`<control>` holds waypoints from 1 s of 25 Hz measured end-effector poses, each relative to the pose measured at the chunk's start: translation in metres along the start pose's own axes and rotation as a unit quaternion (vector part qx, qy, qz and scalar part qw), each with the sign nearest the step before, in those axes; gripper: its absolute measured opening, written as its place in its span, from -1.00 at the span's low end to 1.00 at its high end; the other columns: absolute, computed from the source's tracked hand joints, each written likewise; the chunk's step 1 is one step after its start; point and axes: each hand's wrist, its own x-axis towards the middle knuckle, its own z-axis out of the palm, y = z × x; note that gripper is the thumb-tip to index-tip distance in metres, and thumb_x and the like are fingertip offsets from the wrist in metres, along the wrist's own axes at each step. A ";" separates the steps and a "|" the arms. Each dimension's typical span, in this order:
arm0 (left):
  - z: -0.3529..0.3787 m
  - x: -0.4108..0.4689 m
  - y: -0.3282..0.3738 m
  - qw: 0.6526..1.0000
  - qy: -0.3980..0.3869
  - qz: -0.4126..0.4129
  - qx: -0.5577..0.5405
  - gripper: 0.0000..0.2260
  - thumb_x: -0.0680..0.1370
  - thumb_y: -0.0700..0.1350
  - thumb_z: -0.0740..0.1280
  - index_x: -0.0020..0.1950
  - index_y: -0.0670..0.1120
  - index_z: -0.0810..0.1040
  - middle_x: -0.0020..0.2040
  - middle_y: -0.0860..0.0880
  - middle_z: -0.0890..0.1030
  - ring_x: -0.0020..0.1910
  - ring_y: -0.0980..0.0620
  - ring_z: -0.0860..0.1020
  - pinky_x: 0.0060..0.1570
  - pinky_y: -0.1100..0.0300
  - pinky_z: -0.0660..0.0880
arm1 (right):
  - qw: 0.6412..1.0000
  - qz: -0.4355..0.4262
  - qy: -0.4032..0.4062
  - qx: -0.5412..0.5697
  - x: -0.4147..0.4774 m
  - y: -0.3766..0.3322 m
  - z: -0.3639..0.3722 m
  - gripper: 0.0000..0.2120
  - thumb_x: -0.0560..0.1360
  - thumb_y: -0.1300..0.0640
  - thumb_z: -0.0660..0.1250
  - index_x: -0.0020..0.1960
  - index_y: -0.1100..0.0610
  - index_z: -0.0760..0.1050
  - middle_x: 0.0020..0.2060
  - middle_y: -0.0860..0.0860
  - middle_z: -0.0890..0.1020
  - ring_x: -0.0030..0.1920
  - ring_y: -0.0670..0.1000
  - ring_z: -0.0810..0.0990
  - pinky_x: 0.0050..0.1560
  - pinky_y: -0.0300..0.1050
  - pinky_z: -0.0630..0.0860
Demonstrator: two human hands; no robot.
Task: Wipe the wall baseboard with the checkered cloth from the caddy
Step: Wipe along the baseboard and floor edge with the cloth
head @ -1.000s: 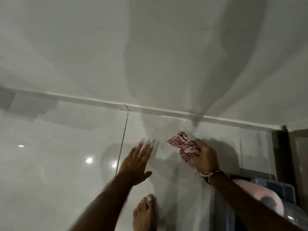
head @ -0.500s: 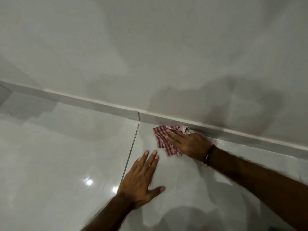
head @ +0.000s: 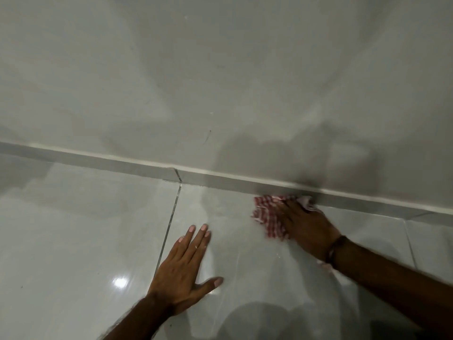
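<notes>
A grey baseboard (head: 105, 164) with a white top edge runs across the foot of the pale wall, sloping down to the right. My right hand (head: 306, 227) presses the red-and-white checkered cloth (head: 268, 214) against the floor and the foot of the baseboard, right of a joint in the baseboard. The fingers cover much of the cloth. My left hand (head: 182, 271) lies flat on the glossy floor tile, fingers spread, holding nothing. The caddy is out of view.
Glossy white floor tiles (head: 73, 241) fill the lower half, with a dark grout line (head: 169, 229) running toward the baseboard joint. A second grout line (head: 409, 241) lies at the right. The bare grey wall (head: 220, 69) fills the upper half.
My right hand brought the cloth down from the air onto the baseboard, then slid it rightward along it. My left hand settled flat on the tile. The view tilted and the caddy left the frame.
</notes>
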 end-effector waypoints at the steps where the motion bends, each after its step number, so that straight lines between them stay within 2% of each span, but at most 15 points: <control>1: 0.001 0.000 0.000 1.000 0.004 0.000 0.002 -0.09 0.60 0.50 0.12 0.73 0.04 -0.18 0.73 0.12 -0.18 0.70 0.03 -0.20 0.61 0.06 -0.15 | 1.000 0.013 -0.005 0.003 -0.019 0.012 0.002 -0.55 0.46 0.31 0.06 0.27 0.30 0.53 0.22 0.20 0.61 0.18 0.21 0.62 0.06 0.08 0.62; 3: 0.003 0.000 -0.001 1.000 0.006 0.002 0.002 -0.09 0.59 0.50 0.14 0.73 0.03 -0.15 0.74 0.10 -0.15 0.71 0.02 -0.18 0.62 0.06 -0.14 | 0.998 0.049 -0.023 0.016 -0.049 0.029 0.001 -0.58 0.42 0.36 0.25 0.28 0.30 0.53 0.23 0.21 0.61 0.18 0.21 0.62 0.00 0.09 0.65; 6: 0.002 0.000 -0.001 1.000 0.004 0.006 -0.003 -0.08 0.59 0.51 0.13 0.73 0.03 -0.15 0.74 0.10 -0.16 0.71 0.02 -0.18 0.65 0.03 -0.09 | 0.990 0.103 -0.095 0.017 -0.075 0.040 -0.004 -0.41 0.26 0.36 0.51 0.29 0.31 0.51 0.23 0.22 0.60 0.16 0.22 0.63 0.00 0.14 0.64; 9: -0.002 0.000 0.001 1.000 -0.005 0.008 -0.003 -0.08 0.59 0.51 0.10 0.73 0.02 -0.18 0.73 0.08 -0.19 0.70 0.02 -0.22 0.66 -0.05 -0.02 | 0.980 0.116 -0.163 0.022 -0.082 0.051 -0.012 -0.34 0.23 0.25 0.55 0.32 0.27 0.50 0.23 0.20 0.61 0.16 0.19 0.64 0.04 0.14 0.60; 12: -0.004 0.000 0.002 1.000 -0.012 0.004 -0.009 -0.07 0.58 0.53 0.08 0.72 0.03 -0.22 0.73 0.09 -0.21 0.69 0.04 -0.26 0.66 -0.10 0.01 | 0.978 0.109 -0.171 0.050 -0.083 0.060 -0.015 -0.32 0.20 0.19 0.59 0.28 0.27 0.52 0.18 0.21 0.63 0.09 0.19 0.68 -0.08 0.08 0.65; 14: -0.004 0.000 0.004 1.000 -0.007 0.002 -0.017 -0.07 0.58 0.53 0.09 0.72 0.03 -0.18 0.73 0.08 -0.18 0.70 0.02 -0.23 0.65 -0.12 0.05 | 0.985 0.090 -0.111 0.101 -0.080 0.061 -0.017 -0.42 0.33 0.15 0.47 0.32 0.26 0.47 0.21 0.21 0.61 0.11 0.19 0.67 -0.06 0.05 0.65; 16: -0.005 0.000 0.004 1.000 -0.004 0.001 -0.015 -0.06 0.58 0.53 0.11 0.73 0.00 -0.14 0.74 0.06 -0.14 0.71 0.00 -0.18 0.66 -0.11 0.06 | 0.983 0.043 -0.045 0.173 -0.056 0.044 -0.017 -0.50 0.46 0.13 0.23 0.39 0.20 0.40 0.31 0.17 0.54 0.27 0.13 0.57 0.21 -0.05 0.53; 18: -0.005 -0.001 0.004 1.000 0.001 0.006 0.002 -0.06 0.58 0.52 0.13 0.73 -0.02 -0.10 0.74 0.04 -0.11 0.71 -0.02 -0.16 0.64 -0.07 0.01 | 0.971 0.005 -0.043 0.235 -0.004 0.009 -0.009 -0.48 0.52 0.11 0.15 0.46 0.21 0.32 0.43 0.14 0.41 0.45 0.10 0.37 0.46 -0.02 0.30; 19: -0.005 -0.001 0.003 1.000 0.002 0.009 0.009 -0.07 0.58 0.51 0.13 0.73 -0.03 -0.08 0.74 0.03 -0.09 0.71 -0.03 -0.15 0.63 -0.05 -0.01 | 0.968 -0.010 -0.057 0.243 0.028 -0.012 -0.006 -0.46 0.53 0.08 0.17 0.47 0.23 0.29 0.46 0.14 0.37 0.48 0.11 0.30 0.48 0.04 0.26; 22: -0.006 0.000 0.004 1.000 -0.011 -0.004 0.012 -0.07 0.57 0.52 0.08 0.73 -0.05 -0.04 0.74 0.00 -0.03 0.71 -0.01 -0.16 0.65 -0.09 0.02 | 0.971 -0.032 -0.101 0.212 0.103 -0.063 -0.002 -0.38 0.53 0.02 0.27 0.50 0.26 0.22 0.47 0.19 0.33 0.48 0.15 0.29 0.47 0.13 0.25; 25: -0.008 -0.001 0.005 1.000 -0.018 -0.004 0.004 -0.07 0.57 0.51 0.10 0.73 -0.04 -0.06 0.74 0.01 -0.06 0.71 -0.01 -0.18 0.64 -0.13 0.04 | 0.981 -0.045 -0.110 0.154 0.090 -0.049 -0.005 -0.46 0.55 0.13 0.15 0.49 0.26 0.22 0.49 0.20 0.30 0.48 0.17 0.28 0.41 0.19 0.29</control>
